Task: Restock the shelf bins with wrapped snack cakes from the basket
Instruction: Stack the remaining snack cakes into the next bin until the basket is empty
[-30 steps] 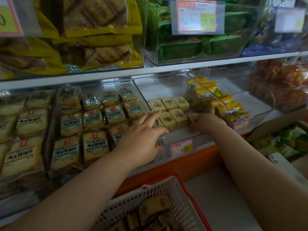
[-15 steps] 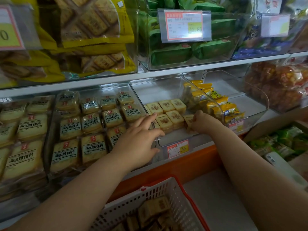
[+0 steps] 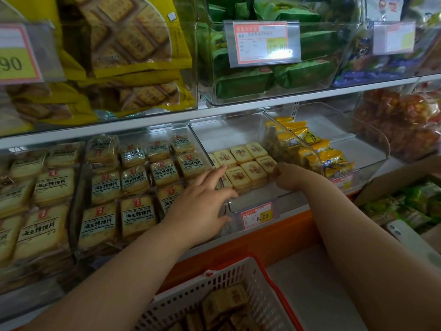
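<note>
Left hand [image 3: 202, 206] spread flat on clear bin [image 3: 250, 201] front; right hand [image 3: 286, 179] curled, grip unclear, beside snack cakes [image 3: 245, 163].

Price tag [image 3: 257, 215] on front of the clear bin of stamped square cakes: reads "8.00" on a yellow patch; smaller print not legible. Upper-shelf tag [image 3: 262, 41] on the bin of green packets: "12.80", rest too small to read. Tag at far left edge [image 3: 16, 53], cut off by the frame: "90" visible. Pale wrapped packs [image 3: 138, 215] in the left bins: black Chinese lettering plus a small red mark, characters not clear enough to read. Tag at upper right [image 3: 393, 38]: blurred.
</note>
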Demonstrator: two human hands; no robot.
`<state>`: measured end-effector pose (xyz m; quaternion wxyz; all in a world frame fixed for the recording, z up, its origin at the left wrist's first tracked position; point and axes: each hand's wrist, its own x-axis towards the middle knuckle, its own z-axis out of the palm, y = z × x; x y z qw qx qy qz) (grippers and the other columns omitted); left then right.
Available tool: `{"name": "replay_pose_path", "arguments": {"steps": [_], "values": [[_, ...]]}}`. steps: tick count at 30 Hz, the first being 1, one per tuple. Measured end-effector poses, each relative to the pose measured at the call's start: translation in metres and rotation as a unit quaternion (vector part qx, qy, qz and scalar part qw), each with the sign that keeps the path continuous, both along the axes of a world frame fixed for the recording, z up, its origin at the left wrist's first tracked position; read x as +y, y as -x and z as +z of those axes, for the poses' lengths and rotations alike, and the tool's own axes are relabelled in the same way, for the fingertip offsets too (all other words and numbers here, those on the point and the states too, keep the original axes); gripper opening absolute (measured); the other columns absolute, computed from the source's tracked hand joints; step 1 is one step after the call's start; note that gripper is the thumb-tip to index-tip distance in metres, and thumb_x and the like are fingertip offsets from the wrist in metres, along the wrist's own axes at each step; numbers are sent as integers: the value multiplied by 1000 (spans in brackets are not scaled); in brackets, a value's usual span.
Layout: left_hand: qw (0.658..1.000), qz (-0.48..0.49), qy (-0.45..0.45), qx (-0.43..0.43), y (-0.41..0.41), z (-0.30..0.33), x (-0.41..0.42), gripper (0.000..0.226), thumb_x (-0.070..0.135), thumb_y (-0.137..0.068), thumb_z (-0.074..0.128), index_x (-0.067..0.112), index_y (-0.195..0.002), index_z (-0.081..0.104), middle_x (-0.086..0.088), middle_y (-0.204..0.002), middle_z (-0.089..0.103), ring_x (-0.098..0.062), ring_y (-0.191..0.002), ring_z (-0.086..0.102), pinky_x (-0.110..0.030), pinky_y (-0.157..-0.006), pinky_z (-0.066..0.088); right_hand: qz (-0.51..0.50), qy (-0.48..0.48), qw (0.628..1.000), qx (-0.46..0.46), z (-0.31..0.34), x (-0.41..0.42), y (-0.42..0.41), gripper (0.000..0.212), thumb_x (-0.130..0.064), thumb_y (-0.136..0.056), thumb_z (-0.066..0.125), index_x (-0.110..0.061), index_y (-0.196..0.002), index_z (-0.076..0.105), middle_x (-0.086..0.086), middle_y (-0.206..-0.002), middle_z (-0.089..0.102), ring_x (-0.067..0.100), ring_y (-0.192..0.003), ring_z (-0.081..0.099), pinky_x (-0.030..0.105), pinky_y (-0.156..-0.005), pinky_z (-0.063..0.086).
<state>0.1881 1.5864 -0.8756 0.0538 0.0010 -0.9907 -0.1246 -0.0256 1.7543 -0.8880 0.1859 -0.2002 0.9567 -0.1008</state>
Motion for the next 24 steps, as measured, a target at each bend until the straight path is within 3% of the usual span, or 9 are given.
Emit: {"name": "replay_pose_path", "arguments": {"steps": [4, 7, 11, 14, 16, 18, 21, 24], "values": [[1000, -1, -3, -2, 1, 0, -1, 51, 43, -88, 67, 45, -135, 49, 15, -164, -7, -10, -149, -6, -38, -114, 3, -11, 20, 999, -35, -6, 3, 5, 59, -18, -96, 49, -6, -149, 25, 19, -146, 44, 33, -129, 46, 30, -87, 35], [1000, -6, -7, -8, 0, 4, -3, 52, 42, -90, 66, 43, -138, 46, 14, -164, -4, -11, -150, -4, -43, -119, 9, -34, 96, 995, 6, -7, 9, 2, 59, -30, -94, 58, -15, -146, 35, 15, -139, 52, 32, -122, 52, 35, -89, 42], [1000, -14, -2, 24, -13, 9, -5, 49, 38, -93, 61, 40, -140, 44, 10, -165, 6, -14, -150, 7, -43, -118, 15, -3, 163, 978, 133, -3, 24, -21, 37, -24, -92, 54, -19, -129, 52, 7, -107, 67, 27, -92, 61, 35, -73, 48], [990, -52, 43, 127, -38, 6, -1, 34, 24, -95, 61, 26, -128, 59, 0, -152, 40, -22, -142, 31, -43, -112, 31, 61, 202, 961, 180, 0, 28, -56, 28, -23, -95, 52, -21, -123, 53, -13, -78, 57, 24, -74, 59, 34, -61, 45], [981, -83, 70, 160, -60, -2, -1, 26, 16, -93, 63, 17, -119, 66, -4, -134, 57, -26, -128, 46, -43, -102, 41, 90, 227, 953, 179, -4, 24, -84, 25, -25, -95, 53, -23, -120, 53, -12, -80, 57, 19, -71, 56, 33, -60, 42], [981, -91, 92, 142, -80, -13, -3, 23, 13, -94, 61, 15, -116, 67, -5, -125, 60, -28, -120, 51, -43, -96, 45, 94, 261, 938, 207, -15, 19, -115, 22, -25, -95, 54, -22, -117, 56, -11, -88, 59, 12, -77, 53, 29, -64, 36], [985, -84, 99, 118, -106, -26, -7, 23, 14, -97, 55, 15, -117, 66, -4, -120, 60, -27, -115, 51, -40, -92, 43, 25, 373, 895, 244, -42, 19, -165, 19, -19, -94, 55, -17, -112, 61, -8, -100, 60, 7, -90, 52, 25, -71, 36], [990, -79, 72, 93, -127, -44, -8, 24, 19, -98, 55, 19, -119, 65, -1, -118, 61, -22, -112, 52, -35, -89, 43, -49, 443, 874, 194, -78, 17, -219, 17, -22, -95, 53, -30, -109, 57, -14, -99, 60, 7, -92, 57, 26, -73, 42]]}}
